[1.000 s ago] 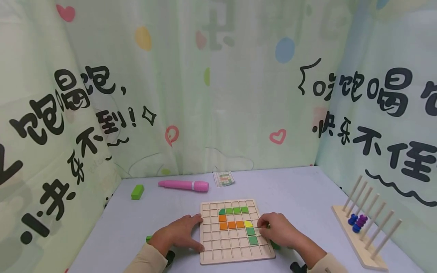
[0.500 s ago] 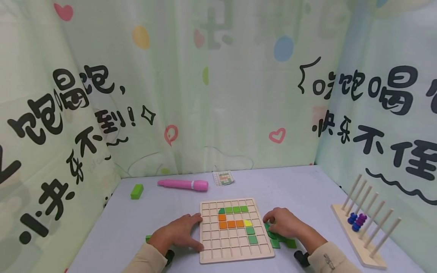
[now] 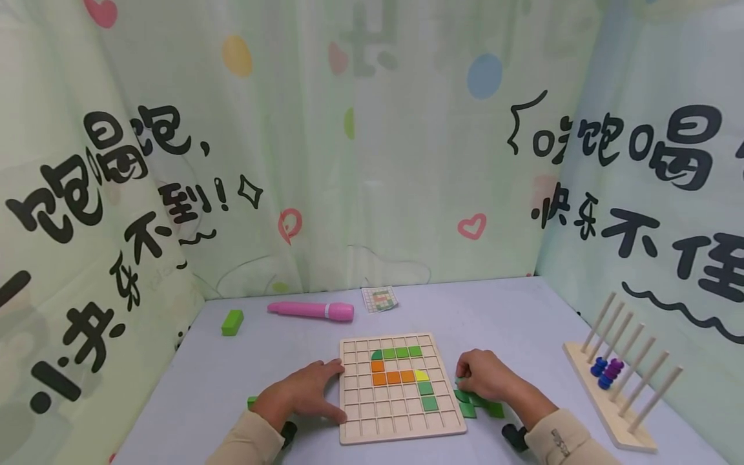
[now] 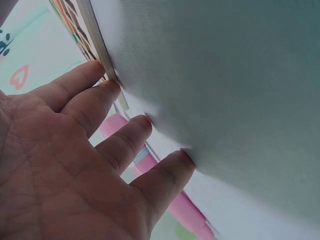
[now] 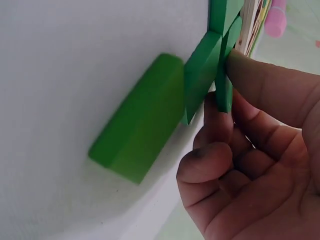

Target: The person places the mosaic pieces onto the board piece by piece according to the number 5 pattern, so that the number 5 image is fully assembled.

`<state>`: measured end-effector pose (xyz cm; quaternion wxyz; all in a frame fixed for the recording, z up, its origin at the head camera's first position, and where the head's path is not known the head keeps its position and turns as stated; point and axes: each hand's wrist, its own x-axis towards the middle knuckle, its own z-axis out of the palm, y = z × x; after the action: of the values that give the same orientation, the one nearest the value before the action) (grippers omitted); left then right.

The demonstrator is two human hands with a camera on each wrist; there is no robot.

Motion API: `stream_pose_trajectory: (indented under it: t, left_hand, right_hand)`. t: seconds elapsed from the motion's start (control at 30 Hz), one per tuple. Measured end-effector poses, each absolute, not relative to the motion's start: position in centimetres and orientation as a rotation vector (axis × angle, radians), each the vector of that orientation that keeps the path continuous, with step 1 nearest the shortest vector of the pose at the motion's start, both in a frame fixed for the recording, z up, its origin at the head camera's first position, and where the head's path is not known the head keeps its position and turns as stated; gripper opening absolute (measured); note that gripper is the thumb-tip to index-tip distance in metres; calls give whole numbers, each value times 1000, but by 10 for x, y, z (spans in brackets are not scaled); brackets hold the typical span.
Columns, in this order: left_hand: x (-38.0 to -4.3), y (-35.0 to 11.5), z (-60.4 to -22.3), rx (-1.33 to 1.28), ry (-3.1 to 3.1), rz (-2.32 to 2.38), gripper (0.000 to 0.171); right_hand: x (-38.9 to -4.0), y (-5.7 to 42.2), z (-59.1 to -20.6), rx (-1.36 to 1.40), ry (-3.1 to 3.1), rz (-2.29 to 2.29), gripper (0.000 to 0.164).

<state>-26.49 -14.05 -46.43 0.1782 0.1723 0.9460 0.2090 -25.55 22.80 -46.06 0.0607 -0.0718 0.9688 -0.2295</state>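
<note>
Head view: touching a wooden grid board along its 9 o'clock edge with the left hand, pinching a green tile with the right hand just off 3 o'clock.

Spread wide on the left, gripping nothing, with the thumb against the same edge lower down. Curled in on the right, nipping the tile between thumb and finger, beside a cluster of green pieces between 3 and 4 o'clock. Set into the grid: green tiles near 12, orange tiles below, then a yellow tile, then two more green toward 4. Farther out, lying at 10 o'clock: a pink stick; nearly at 12, a printed card; well apart at 3, a peg rack bearing blue and purple beads.
</note>
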Motion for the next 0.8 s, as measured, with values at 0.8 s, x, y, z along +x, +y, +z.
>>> stream_pose_trajectory:
  t: [0.8]
  left_hand:
    - [-261, -139, -458, 470, 2676, 584, 93]
  right_hand:
    - [-231, 227, -447, -280, 2743, -1046, 11]
